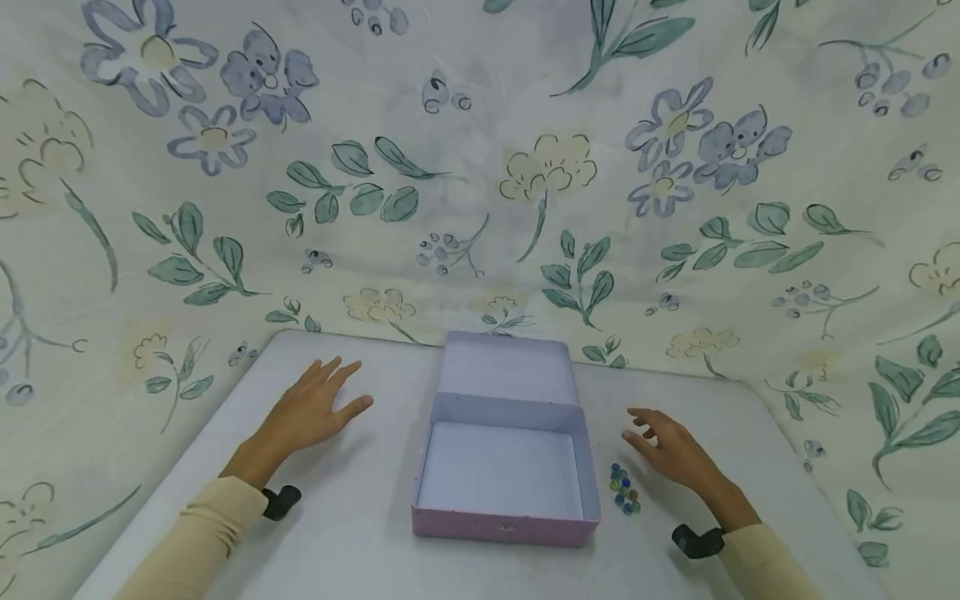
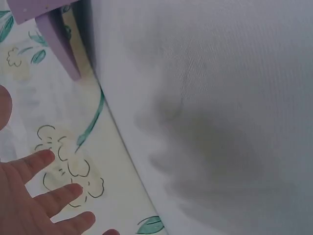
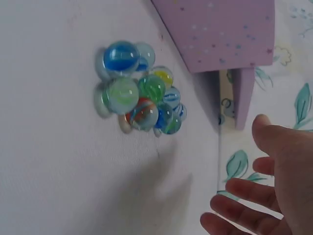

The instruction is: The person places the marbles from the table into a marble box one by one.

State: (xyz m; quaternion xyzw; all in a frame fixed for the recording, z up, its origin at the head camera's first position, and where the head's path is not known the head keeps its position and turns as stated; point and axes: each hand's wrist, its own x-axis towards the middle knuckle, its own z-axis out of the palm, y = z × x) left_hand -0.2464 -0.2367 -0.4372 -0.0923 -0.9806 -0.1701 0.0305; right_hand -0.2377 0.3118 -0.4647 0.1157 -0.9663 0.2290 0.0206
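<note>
A pink-lilac box (image 1: pixel 504 527) with its lid (image 1: pixel 510 367) raised stands mid-table, and its white inside holds nothing. Several glass marbles (image 1: pixel 624 490) lie in a cluster beside the box's right wall; in the right wrist view the marbles (image 3: pixel 143 113) show blue, green, yellow and orange swirls. My right hand (image 1: pixel 671 450) hovers just past the marbles with fingers loosely bent and nothing in them. Left of the box, my left hand (image 1: pixel 311 412) is held over the table, fingers spread and holding nothing; its fingers (image 2: pixel 58 198) also appear in the left wrist view.
The white table (image 1: pixel 360 517) ends at the back against a floral-printed cloth (image 1: pixel 480 208), which also rises on both sides. Dark wrist cameras (image 1: pixel 699 542) are strapped under both wrists, beside beige sleeves (image 1: pixel 198 533).
</note>
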